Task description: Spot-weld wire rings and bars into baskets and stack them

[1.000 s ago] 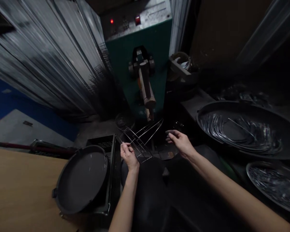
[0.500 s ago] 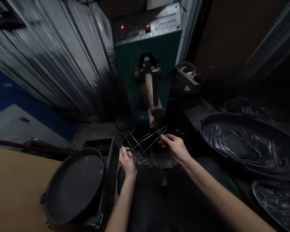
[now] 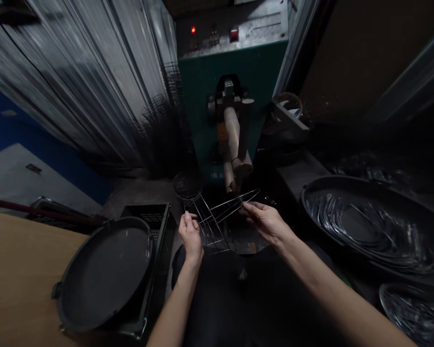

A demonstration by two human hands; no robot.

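Observation:
A thin metal wire frame (image 3: 217, 226), with a rounded end and several cross wires, is held tilted between my two hands. My left hand (image 3: 191, 238) is closed, fingers pinched on the frame's left side. On the right, my right hand (image 3: 266, 222) pinches the frame near its rounded end between thumb and fingers. Just above the frame are the thick metal electrode arms (image 3: 235, 137) of a green machine (image 3: 195, 96) that looks like a spot welder. Whether the wire touches the lower tip cannot be made out.
A round black tray (image 3: 104, 274) rests on a dark plastic crate (image 3: 162, 217) at the left. On the right, a large dark pan (image 3: 307, 193) holds many bent wires, and a smaller dish (image 3: 385, 294) holds short metal pieces. Wire stacks (image 3: 162, 120) stand behind.
The view has shifted slightly, so the machine appears further right. The wire frame has turned a little, its rounded end now lower and flatter. Both hands keep hold of it.

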